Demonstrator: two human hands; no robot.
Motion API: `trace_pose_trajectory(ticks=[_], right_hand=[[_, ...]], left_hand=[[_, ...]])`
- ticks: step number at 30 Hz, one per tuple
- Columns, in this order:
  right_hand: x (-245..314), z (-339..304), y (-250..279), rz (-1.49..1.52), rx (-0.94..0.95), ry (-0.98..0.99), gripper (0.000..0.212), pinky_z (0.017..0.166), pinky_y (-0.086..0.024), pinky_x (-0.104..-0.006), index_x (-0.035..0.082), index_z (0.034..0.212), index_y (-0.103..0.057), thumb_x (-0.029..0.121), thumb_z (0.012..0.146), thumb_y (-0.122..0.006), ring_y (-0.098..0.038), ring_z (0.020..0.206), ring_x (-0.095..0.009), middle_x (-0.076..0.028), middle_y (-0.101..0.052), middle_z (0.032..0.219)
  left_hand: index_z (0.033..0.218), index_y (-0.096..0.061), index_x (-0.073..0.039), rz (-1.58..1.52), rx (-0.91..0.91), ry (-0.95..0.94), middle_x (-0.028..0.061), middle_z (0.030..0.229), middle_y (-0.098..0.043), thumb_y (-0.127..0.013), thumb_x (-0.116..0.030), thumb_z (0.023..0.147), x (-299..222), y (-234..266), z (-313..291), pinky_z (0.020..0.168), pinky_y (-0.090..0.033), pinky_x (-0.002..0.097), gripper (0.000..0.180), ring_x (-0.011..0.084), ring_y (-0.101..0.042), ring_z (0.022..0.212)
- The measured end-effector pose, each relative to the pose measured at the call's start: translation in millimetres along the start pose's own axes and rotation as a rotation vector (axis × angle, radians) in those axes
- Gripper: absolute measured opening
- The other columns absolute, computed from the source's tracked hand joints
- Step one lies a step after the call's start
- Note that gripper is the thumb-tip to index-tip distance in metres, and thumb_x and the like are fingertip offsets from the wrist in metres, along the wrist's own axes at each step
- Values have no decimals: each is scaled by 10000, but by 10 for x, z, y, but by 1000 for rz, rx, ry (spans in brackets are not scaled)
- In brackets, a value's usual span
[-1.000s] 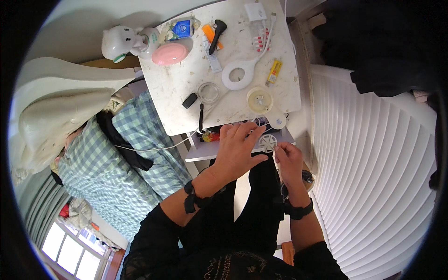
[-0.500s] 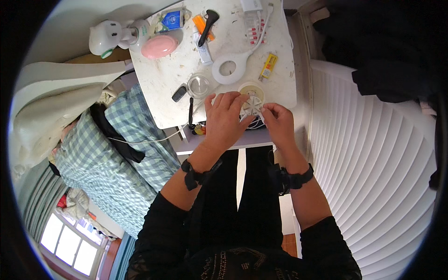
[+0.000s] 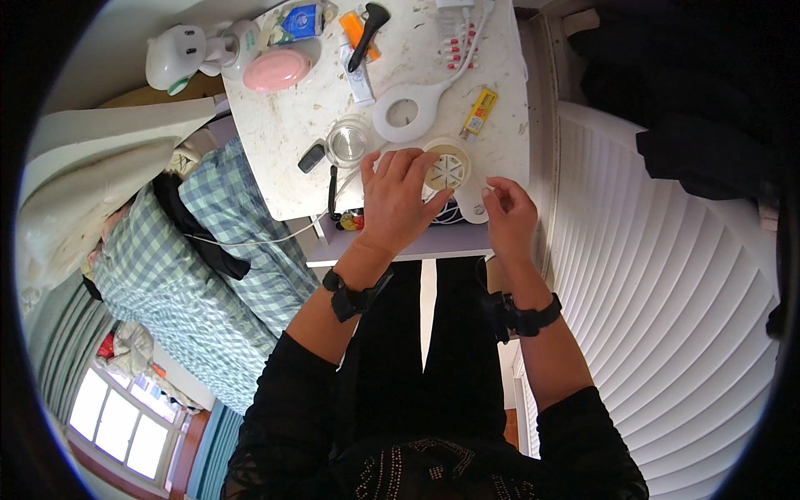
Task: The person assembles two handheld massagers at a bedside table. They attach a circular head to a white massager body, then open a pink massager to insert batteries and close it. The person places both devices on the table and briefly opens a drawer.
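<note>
My left hand (image 3: 393,198) curls around a round, cream-rimmed case (image 3: 461,156), its thumb and fingertips at the rim. Inside the case sits a white insert (image 3: 447,172) split into wedge-shaped compartments by spokes. Just right of it, my right hand (image 3: 511,215) is raised with thumb and fingers pinched together; what they hold, if anything, is too small to make out. A white rounded piece (image 3: 476,210) shows at the table's front edge beside the right fingertips. Beyond the case lie a white ring-headed device (image 3: 427,107) with a cable and a yellow lighter-like stick (image 3: 479,112).
The white table (image 3: 275,158) also holds a glass jar (image 3: 347,142), a small black object (image 3: 312,157), a pink oval case (image 3: 277,70), a white tube (image 3: 358,82), a black-handled tool (image 3: 369,35) and red-and-white capsules (image 3: 454,55). An open drawer (image 3: 400,242) juts out below.
My right hand has drawn away from the case to the right, uncovering the wedge compartments. My left hand keeps its place at the rim. The whole view has shifted slightly.
</note>
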State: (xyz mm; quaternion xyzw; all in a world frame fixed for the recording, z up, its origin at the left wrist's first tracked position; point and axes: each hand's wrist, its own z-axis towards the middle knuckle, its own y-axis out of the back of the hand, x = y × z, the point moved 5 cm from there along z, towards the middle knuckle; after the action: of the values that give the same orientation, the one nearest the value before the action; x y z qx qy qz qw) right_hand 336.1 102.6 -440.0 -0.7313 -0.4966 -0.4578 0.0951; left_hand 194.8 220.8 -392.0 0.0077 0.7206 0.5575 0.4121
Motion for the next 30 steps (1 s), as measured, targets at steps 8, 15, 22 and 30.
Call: trace_pose_trajectory(ticks=[8,15,22,30], right_hand=[[-110,-35,-29,-405,155,184,467,825,-474,-374,35,1110,-563,197,711,-742,-582,937,-286,-117,-563,1053],[-37,11,-223,-433,224,126,480,808,-489,-344,-8,1084,-561,188,688,-748,-614,905,-275,-151,-613,1009],[416,-220,-74,-136,358,42,449,769,-497,-416,-62,1069,-539,182,711,-656,-629,852,-382,-237,-635,914],[986,-484,25,-331,232,224,488,692,-502,-456,-49,1177,-451,100,730,-579,-626,781,-390,-238,-621,881]], left_hand=[[1130,-566,-53,-1020,-40,690,11,965,-579,-733,-217,785,438,-92,-227,719,-441,264,417,118,-520,836],[1192,-530,-55,-1999,153,1051,43,1016,-582,-559,-417,910,329,-181,-461,685,-411,274,460,125,-475,796],[1220,-513,-50,-1991,190,993,53,1030,-571,-552,-414,915,259,27,-429,698,-416,284,477,133,-471,820],[1123,-567,-78,-1930,133,922,73,1053,-607,-539,-397,928,46,177,-382,708,-433,301,375,157,-504,846]])
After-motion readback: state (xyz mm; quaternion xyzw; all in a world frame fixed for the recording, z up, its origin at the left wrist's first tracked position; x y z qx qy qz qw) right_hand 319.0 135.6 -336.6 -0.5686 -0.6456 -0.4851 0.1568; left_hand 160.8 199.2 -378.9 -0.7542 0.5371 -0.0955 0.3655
